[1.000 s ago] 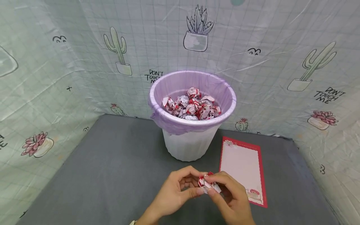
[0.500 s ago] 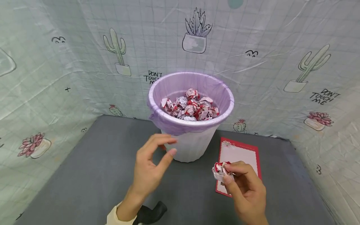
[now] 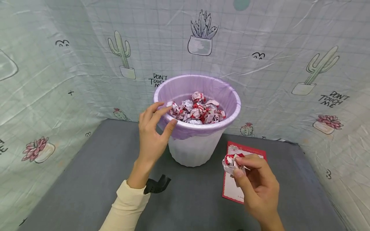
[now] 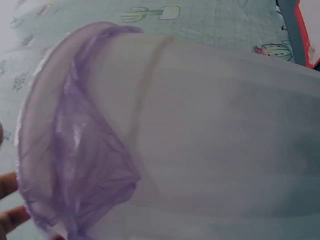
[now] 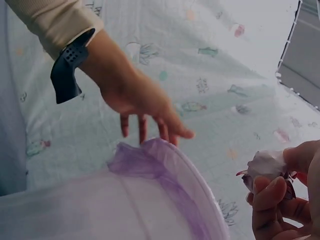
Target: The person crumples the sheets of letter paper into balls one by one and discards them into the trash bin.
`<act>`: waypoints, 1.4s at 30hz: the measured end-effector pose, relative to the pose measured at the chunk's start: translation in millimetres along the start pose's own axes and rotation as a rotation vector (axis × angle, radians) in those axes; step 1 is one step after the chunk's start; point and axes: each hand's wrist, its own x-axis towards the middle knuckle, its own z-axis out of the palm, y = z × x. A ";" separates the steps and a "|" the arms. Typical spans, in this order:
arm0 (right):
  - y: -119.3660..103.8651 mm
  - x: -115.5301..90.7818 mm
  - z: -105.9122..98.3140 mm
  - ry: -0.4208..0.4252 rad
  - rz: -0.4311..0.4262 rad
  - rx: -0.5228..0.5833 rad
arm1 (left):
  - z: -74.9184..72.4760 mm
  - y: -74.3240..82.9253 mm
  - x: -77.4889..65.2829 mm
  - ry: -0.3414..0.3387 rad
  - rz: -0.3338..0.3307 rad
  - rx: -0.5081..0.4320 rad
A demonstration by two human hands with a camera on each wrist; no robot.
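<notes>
A white waste bin [image 3: 189, 150] with a purple liner [image 3: 193, 132] folded over its rim stands on the grey table. Inside lie several crumpled red-and-white paper balls [image 3: 199, 110]. My left hand [image 3: 151, 133] is at the left side of the rim, its fingers loosely bent and spread from the thumb. In the left wrist view its fingertips [image 4: 11, 220] show right at the rim, beside the bunched liner. My right hand [image 3: 258, 184] pinches another crumpled paper ball [image 3: 232, 164] between thumb and fingers, to the right of the bin and above the table.
A red-bordered sheet of paper [image 3: 232, 189] lies on the table [image 3: 95, 186] right of the bin, partly covered by the right hand. A cactus-printed cloth [image 3: 162, 38] encloses the back and sides. A black strap [image 3: 158, 184] sticks out at the left wrist.
My left hand has let go of the paper ball and moved up and left to the bin's rim. The right hand has carried the ball slightly right and up.
</notes>
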 end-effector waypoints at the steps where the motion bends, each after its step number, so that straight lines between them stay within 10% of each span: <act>1: 0.5 3.0 0.3 -0.009 -0.011 -0.012 | 2.8 -2.1 -0.3 -0.012 -0.017 0.008; 9: 6.8 26.6 -2.8 -0.071 -0.091 -0.184 | 17.5 -10.2 -7.4 0.023 -0.060 0.031; 16: 11.1 44.3 -8.9 -0.035 0.004 -0.398 | 22.5 -12.1 -8.8 0.089 -0.048 0.046; 26: 20.8 73.8 -9.9 -0.006 0.088 -0.325 | 24.8 -8.9 -9.4 0.106 -0.068 -0.045; 42: 51.7 112.4 8.5 -0.097 0.220 -0.499 | 23.4 -8.2 -12.7 0.104 -0.103 -0.021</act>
